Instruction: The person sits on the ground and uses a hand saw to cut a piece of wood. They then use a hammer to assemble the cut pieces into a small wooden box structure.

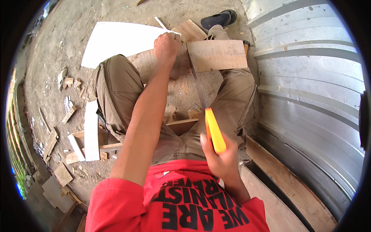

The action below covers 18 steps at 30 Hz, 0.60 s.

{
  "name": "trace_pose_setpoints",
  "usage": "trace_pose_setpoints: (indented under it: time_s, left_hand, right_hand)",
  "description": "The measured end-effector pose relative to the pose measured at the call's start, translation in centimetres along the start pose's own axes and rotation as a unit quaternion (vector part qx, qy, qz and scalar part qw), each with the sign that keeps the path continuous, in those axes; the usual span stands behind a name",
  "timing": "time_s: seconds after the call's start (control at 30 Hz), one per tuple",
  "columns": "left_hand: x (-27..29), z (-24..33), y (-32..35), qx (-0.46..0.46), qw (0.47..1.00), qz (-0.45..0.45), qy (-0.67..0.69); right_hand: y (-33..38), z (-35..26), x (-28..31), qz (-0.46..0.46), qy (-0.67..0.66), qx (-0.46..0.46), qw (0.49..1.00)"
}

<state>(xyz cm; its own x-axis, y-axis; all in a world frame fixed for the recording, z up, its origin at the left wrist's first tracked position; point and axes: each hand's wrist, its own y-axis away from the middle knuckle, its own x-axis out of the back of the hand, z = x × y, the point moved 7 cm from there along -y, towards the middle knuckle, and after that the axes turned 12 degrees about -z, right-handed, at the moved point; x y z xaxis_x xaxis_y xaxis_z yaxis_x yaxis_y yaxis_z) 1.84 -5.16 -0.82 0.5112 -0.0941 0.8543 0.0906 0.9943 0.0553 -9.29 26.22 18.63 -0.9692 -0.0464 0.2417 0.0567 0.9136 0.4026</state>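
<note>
My right hand (224,157) is wrapped round the yellow-orange handle of a handsaw (216,133). The saw's thin blade runs forward and meets a wooden board (217,55) that lies crosswise over my knees. A dark cut line crosses the board where the blade enters it. To the left of that line, my left hand (167,47) is closed on the board in a fist, its fingertips hidden. A thin white strip (160,23) sticks out beyond this hand, and I cannot tell whether they touch.
A white sheet (119,42) lies on the ground ahead, beside another wood piece (189,31). Wood offcuts (50,144) and a white-faced wooden frame (92,131) are at the left. Corrugated metal (309,73) walls the right side, with long planks (288,185) along its foot.
</note>
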Motion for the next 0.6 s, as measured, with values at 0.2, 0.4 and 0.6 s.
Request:
trace_pose_setpoints:
  time_s: [0.2,0.4,0.6]
  left_hand:
    - [0.7,1.3,1.0,-0.055,0.998,0.034,0.026]
    - [0.9,1.9,0.1,-0.114,0.990,0.078,0.010]
    - [0.6,1.0,0.0,-0.025,0.999,0.023,0.015]
  right_hand:
    - [1.8,-0.6,0.5,0.031,-0.029,0.033,0.999]
    - [-16.6,3.6,-0.8,0.083,0.048,0.098,0.991]
    - [-9.1,3.7,-0.3,0.056,0.013,0.059,0.997]
